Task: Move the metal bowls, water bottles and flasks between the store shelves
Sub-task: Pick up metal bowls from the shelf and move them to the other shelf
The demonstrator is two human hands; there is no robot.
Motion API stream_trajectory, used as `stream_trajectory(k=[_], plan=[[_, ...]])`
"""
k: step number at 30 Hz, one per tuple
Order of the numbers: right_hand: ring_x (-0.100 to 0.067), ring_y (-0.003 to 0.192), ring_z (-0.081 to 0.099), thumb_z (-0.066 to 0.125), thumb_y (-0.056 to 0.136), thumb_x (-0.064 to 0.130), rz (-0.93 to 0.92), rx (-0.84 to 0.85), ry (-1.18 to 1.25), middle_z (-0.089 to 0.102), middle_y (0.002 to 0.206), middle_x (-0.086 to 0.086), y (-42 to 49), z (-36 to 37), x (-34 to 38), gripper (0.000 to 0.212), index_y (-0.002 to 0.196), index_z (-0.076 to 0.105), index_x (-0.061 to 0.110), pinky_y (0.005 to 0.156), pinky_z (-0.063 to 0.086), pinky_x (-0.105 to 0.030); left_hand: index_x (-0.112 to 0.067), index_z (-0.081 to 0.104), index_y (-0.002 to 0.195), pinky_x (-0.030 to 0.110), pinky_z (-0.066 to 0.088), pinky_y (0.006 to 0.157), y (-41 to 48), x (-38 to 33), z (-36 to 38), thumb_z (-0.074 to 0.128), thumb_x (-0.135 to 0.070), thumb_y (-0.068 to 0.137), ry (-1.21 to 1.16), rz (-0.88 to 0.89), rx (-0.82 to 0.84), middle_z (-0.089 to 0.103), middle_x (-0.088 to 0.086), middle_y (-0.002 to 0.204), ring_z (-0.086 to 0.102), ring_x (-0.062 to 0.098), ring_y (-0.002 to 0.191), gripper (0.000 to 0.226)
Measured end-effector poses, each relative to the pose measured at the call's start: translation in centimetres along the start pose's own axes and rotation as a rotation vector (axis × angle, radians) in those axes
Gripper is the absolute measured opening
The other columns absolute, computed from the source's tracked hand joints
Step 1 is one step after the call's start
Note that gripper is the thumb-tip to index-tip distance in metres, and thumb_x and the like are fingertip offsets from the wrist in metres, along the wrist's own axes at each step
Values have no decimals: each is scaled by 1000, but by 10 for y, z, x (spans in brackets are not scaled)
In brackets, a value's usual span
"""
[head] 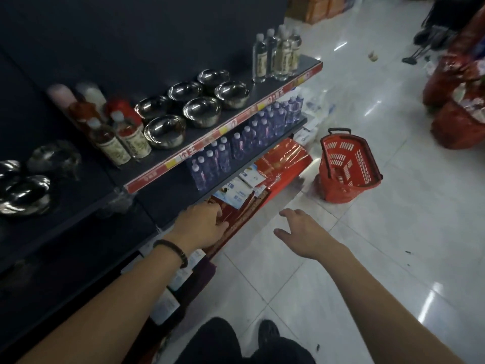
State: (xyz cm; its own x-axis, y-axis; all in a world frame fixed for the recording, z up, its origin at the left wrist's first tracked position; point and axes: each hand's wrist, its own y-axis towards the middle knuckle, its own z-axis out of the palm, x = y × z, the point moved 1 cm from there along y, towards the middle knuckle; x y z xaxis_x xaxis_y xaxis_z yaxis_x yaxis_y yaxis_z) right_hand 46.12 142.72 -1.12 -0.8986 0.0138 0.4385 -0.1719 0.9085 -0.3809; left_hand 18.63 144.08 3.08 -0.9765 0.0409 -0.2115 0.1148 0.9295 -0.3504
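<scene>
Several metal bowls (pixel 202 111) stand on the upper dark shelf (pixel 225 132), with more bowls (pixel 25 195) blurred at the far left. Labelled bottles (pixel 123 143) and pink and red flasks (pixel 86 101) sit left of the bowls, and clear bottles (pixel 278 53) stand at the shelf's far end. Small water bottles (pixel 236 145) fill the shelf below. My left hand (pixel 202 227) reaches low to the bottom shelf, fingers resting on a red patterned box (pixel 244 214). My right hand (pixel 301 232) hovers open above the floor, holding nothing.
A red shopping basket (pixel 349 166) stands on the white tiled floor to the right of the shelves. Red packages (pixel 283 158) and white boxes (pixel 241 190) fill the bottom shelf. Red bags (pixel 462 106) sit at the far right. My legs are at the bottom.
</scene>
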Motion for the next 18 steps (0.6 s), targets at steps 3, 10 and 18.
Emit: stream_trajectory(k=[3,10,18], plan=[[-29,135,53,60,105,44,-58,1,-13,51,149,-12,47,-29,10,59,155,43,20,109,42,-36,-28,64,130,47,55,102,41,1,-20,62,-57,100,-5,-17,-13,62,0,132,63,25,119,42],[-27,127,60,61,99,48,-62,-12,-68,59,144,-6,168,-67,33,52,145,55,25,106,51,-42,-29,63,112,40,59,91,140,37,-52,61,-53,103,-50,14,0,64,-7,109,64,17,95,26],[-20,114,67,64,102,42,-83,-122,-48,63,137,0,263,-113,74,44,141,61,24,89,49,-27,-26,67,106,40,58,91,238,65,-101,63,-52,99,-140,67,-104,69,-8,109,66,15,99,27]])
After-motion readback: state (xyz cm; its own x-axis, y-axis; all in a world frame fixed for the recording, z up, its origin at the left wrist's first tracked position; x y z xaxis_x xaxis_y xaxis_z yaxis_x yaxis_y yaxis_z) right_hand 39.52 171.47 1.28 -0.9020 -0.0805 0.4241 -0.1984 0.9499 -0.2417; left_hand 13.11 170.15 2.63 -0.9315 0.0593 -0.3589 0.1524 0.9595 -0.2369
